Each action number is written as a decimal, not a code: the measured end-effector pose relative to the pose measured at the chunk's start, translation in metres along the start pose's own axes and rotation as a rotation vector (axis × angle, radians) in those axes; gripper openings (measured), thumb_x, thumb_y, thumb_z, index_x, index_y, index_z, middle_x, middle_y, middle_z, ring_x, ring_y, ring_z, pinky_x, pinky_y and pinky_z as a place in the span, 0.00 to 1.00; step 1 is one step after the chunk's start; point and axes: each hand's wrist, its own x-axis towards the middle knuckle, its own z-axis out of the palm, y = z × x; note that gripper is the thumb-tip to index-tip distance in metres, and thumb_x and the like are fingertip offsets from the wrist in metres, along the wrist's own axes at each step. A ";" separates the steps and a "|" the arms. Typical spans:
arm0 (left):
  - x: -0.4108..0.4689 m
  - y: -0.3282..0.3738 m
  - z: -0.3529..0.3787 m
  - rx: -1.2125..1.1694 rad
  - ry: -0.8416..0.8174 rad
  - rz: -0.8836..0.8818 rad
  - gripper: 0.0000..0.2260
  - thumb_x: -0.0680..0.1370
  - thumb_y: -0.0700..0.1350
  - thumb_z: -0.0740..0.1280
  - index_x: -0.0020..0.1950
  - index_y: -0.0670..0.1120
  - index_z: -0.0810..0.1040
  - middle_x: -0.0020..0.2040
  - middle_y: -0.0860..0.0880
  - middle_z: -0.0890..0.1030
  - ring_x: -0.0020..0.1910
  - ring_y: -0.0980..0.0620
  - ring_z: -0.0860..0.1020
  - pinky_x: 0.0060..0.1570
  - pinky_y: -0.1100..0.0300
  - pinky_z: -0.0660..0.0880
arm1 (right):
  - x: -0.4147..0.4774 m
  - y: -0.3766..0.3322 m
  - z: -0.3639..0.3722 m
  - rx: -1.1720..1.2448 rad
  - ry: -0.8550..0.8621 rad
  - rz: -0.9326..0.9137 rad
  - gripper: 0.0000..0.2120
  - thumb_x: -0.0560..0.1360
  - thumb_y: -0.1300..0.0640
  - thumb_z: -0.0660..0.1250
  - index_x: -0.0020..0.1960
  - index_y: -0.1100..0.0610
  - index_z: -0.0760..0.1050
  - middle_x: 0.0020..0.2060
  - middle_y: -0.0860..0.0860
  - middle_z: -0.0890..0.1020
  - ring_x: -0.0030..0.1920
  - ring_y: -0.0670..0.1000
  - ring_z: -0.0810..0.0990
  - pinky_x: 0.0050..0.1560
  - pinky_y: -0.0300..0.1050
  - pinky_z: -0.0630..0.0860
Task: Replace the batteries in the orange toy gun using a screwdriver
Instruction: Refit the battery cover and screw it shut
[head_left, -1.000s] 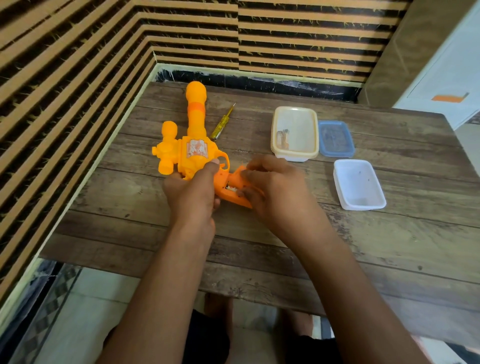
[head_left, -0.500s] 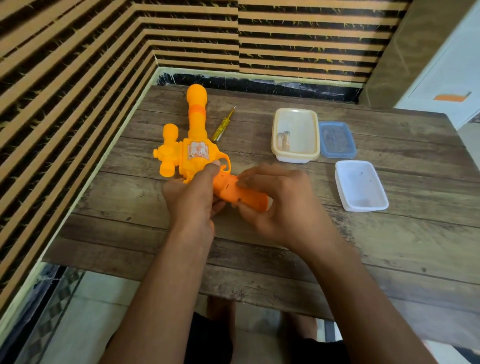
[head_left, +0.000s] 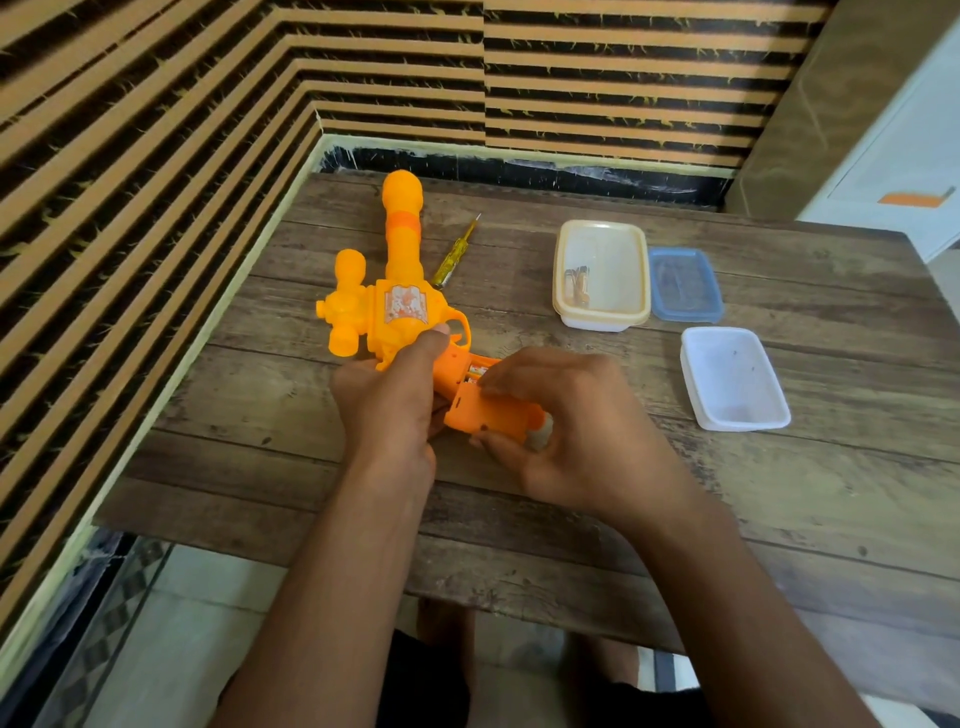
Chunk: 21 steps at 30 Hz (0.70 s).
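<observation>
The left hand (head_left: 387, 410) gripped the orange toy gun (head_left: 402, 306) on the tabletop (head_left: 779, 493). The right hand (head_left: 566, 436) pinched the battery cover (head_left: 485, 415) between curled fingers (head_left: 524, 382).

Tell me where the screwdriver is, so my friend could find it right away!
Start at the wooden table, at its far left where the orange toy gun lies. The screwdriver lies just right of its long barrel, slanted, its thin metal tip toward the striped wall. Unlike the chunky orange toy, it is skinny with a see-through yellow handle.
</observation>
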 end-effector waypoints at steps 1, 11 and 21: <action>0.000 0.000 0.000 -0.003 -0.002 -0.002 0.13 0.73 0.45 0.79 0.56 0.46 0.84 0.45 0.45 0.87 0.38 0.46 0.85 0.24 0.62 0.76 | 0.000 0.000 0.000 0.000 0.003 0.003 0.18 0.68 0.50 0.77 0.55 0.56 0.85 0.50 0.50 0.86 0.50 0.54 0.85 0.48 0.54 0.82; -0.001 0.003 -0.001 -0.002 0.010 -0.004 0.08 0.74 0.45 0.79 0.50 0.48 0.83 0.42 0.47 0.86 0.35 0.49 0.84 0.24 0.62 0.76 | 0.001 -0.002 0.006 -0.041 0.045 0.000 0.18 0.67 0.53 0.78 0.55 0.56 0.86 0.50 0.50 0.87 0.50 0.56 0.83 0.47 0.56 0.82; 0.000 0.003 0.000 0.008 0.017 0.005 0.13 0.73 0.45 0.79 0.57 0.47 0.84 0.48 0.46 0.88 0.42 0.45 0.87 0.28 0.59 0.79 | 0.000 -0.005 0.007 -0.051 0.050 0.029 0.17 0.65 0.53 0.77 0.53 0.57 0.86 0.47 0.51 0.86 0.47 0.56 0.82 0.45 0.52 0.81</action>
